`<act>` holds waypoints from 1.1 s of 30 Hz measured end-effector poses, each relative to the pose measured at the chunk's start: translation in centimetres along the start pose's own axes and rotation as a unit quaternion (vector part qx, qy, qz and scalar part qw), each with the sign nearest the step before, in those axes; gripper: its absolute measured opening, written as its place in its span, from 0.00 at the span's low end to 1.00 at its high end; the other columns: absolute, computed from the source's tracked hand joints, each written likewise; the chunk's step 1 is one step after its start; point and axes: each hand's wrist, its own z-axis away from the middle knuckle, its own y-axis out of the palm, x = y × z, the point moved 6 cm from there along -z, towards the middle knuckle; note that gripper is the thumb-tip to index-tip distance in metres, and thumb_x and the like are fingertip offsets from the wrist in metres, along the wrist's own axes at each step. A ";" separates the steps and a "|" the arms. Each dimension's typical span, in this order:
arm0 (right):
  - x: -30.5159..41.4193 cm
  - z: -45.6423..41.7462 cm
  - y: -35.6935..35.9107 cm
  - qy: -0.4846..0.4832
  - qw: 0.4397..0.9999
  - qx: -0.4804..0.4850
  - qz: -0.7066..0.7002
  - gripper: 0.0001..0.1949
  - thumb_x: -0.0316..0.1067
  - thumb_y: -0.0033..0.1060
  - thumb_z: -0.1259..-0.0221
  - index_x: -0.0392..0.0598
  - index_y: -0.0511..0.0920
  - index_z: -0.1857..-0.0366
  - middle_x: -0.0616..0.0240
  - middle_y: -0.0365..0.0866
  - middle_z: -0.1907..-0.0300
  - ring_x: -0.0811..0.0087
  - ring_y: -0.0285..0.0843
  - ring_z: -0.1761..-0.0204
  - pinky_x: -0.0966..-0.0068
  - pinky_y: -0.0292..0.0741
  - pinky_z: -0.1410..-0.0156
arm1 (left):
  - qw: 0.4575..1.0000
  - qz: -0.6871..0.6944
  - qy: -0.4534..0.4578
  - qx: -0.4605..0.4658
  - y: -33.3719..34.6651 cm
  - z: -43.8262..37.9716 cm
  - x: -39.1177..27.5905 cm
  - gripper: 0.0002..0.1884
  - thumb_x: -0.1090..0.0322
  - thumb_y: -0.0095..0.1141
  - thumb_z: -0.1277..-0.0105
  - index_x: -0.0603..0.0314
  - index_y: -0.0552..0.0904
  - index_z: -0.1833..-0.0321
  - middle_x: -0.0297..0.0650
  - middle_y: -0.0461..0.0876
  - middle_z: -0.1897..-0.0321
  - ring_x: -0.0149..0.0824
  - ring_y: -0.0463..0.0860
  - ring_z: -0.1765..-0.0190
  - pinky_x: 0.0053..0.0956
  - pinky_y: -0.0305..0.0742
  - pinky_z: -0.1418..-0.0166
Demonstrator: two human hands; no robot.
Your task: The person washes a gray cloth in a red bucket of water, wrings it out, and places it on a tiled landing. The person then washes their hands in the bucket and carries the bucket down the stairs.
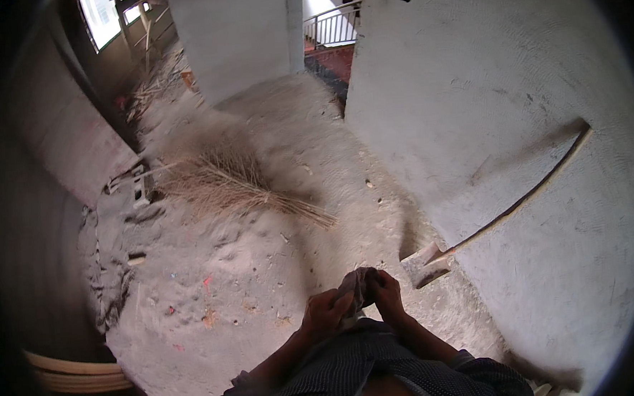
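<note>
Both my hands are close together in front of my body, low in the head view. Between them is a crumpled grey-brown cloth [358, 286], perhaps a rag or a glove. My left hand [325, 311] grips its left side, and my right hand [388, 296] has hold of its darker right side. The fingers of both hands are partly hidden by the folds. Ahead on the dusty floor lies a twig broom [241, 191], its tied stems pointing towards me. A shovel [425, 265] rests to my right, its blade on the floor and its wooden handle [527, 200] against the wall.
A plastered wall [531, 79] rises on the right. The floor [235, 288] bears dust, rubble and red scraps. A hollow block [140, 185] stands beside a leaning board [82, 129]. Curved wooden strips [81, 371] lie at lower left. Beyond the doorway is a stair railing [332, 28].
</note>
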 end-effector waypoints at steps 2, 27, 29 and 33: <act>-3.1 -1.7 -1.6 -0.035 0.999 -0.007 0.026 0.10 0.35 0.56 0.36 0.39 0.79 0.60 0.67 0.81 0.67 0.79 0.76 0.66 0.77 0.75 0.61 | 1.000 -0.008 0.006 0.022 0.2 -0.8 -0.7 0.18 0.56 0.56 0.33 0.68 0.78 0.71 0.44 0.77 0.81 0.29 0.74 0.76 0.32 0.70 0.71; 4.7 -3.5 -9.8 -0.119 0.989 -0.072 0.048 0.12 0.30 0.63 0.46 0.39 0.80 0.58 0.65 0.83 0.66 0.78 0.79 0.63 0.76 0.77 0.55 | 0.954 -0.177 0.240 -0.041 3.1 -6.8 -7.2 0.11 0.61 0.63 0.40 0.61 0.81 0.73 0.49 0.80 0.77 0.51 0.80 0.72 0.41 0.74 0.69; 5.2 -3.3 -11.1 -0.140 0.986 -0.084 0.043 0.11 0.28 0.63 0.47 0.40 0.79 0.59 0.64 0.83 0.66 0.78 0.79 0.64 0.77 0.77 0.56 | 0.931 -0.236 0.276 -0.044 3.4 -6.9 -7.9 0.11 0.60 0.65 0.41 0.61 0.82 0.68 0.48 0.82 0.75 0.50 0.83 0.71 0.40 0.77 0.67; 6.7 -3.1 -14.1 -0.243 0.964 -0.109 0.019 0.11 0.23 0.62 0.52 0.41 0.78 0.63 0.65 0.81 0.67 0.77 0.79 0.64 0.78 0.77 0.58 | 0.894 -0.297 0.328 -0.066 4.2 -7.7 -9.8 0.13 0.60 0.66 0.42 0.63 0.83 0.61 0.48 0.84 0.73 0.48 0.84 0.71 0.38 0.79 0.67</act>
